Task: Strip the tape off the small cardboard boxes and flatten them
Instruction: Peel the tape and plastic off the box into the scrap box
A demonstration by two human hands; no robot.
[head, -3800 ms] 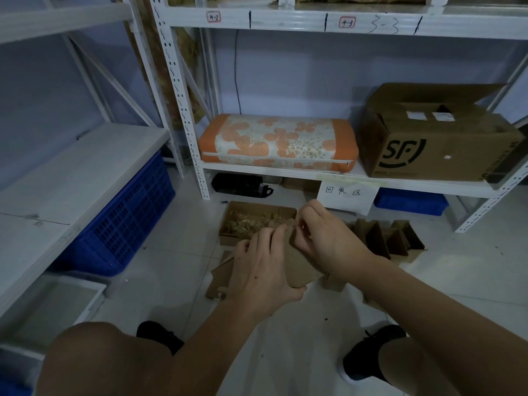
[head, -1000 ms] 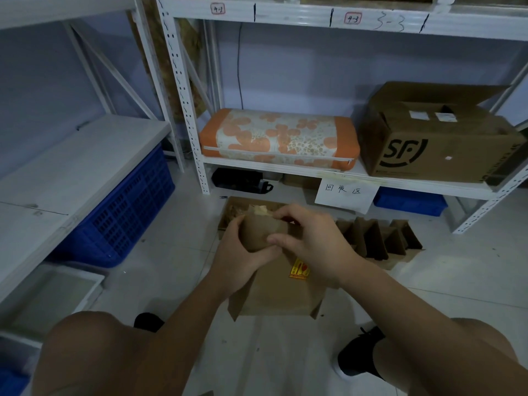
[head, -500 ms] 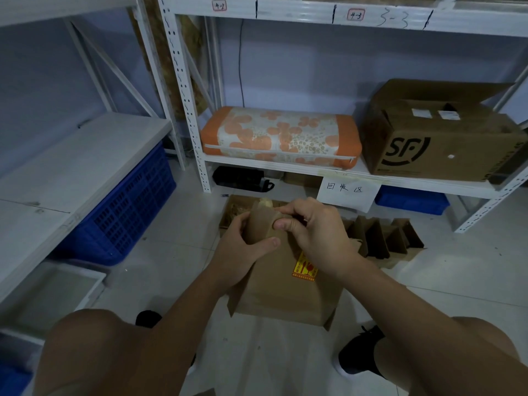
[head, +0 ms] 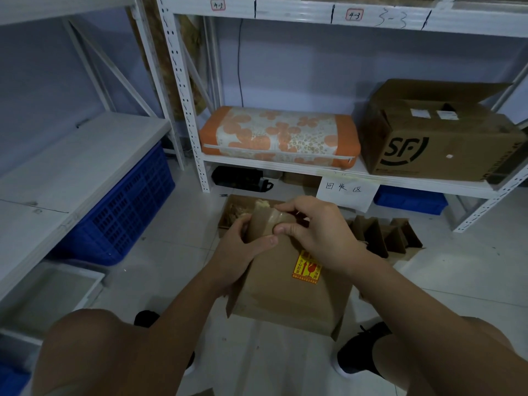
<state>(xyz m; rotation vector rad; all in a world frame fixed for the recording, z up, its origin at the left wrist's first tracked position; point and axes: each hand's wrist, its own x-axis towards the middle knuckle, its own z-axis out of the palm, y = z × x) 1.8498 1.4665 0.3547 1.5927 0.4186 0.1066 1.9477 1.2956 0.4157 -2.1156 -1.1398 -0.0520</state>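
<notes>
Box (head: 288, 292) lowered slightly; left hand (head: 240, 252) grips flap, right hand (head: 317, 232) pinches tape (head: 278, 217); folded cartons (head: 383, 235) behind.

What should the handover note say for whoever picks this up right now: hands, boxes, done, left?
Left hand: grips the left edge of the held cardboard box, thumb across its front.
Right hand: pinches the clear tape at the box's top flap.
The box is held above the floor between the knees and carries a yellow sticker.
Done: this box looks mostly collapsed, and folded boxes stand on the floor to the right. An open box of scraps sits behind the hands.
Left: pull the tape off, drop it, finish flattening. How many boxes remain cannot be seen.
</notes>
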